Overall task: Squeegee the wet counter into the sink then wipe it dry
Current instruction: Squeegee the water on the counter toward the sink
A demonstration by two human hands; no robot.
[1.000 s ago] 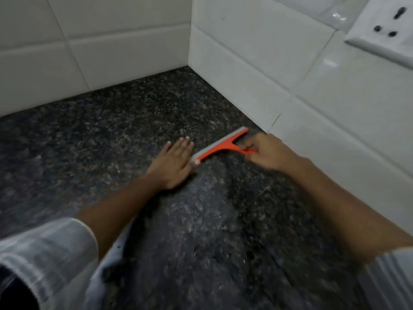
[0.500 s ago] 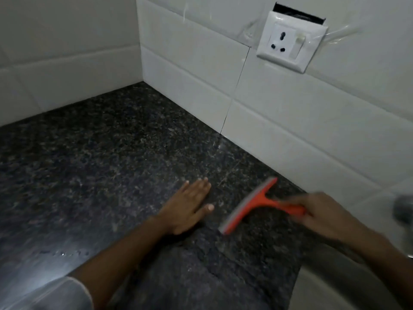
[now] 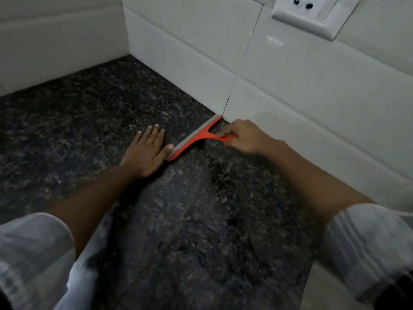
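Orange squeegee [image 3: 194, 139], grey blade down on the dark speckled surface [image 3: 89, 121]. Blade's one o'clock end touches the wall tile.

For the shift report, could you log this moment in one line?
right hand: holds orange plastic squeegee | left hand: flat on dark speckled granite counter

Domestic kitchen corner: dark speckled granite counter [image 3: 89, 121], white tiled walls [image 3: 290, 90], and a wall-mounted electrical socket [image 3: 306, 16] above the counter.
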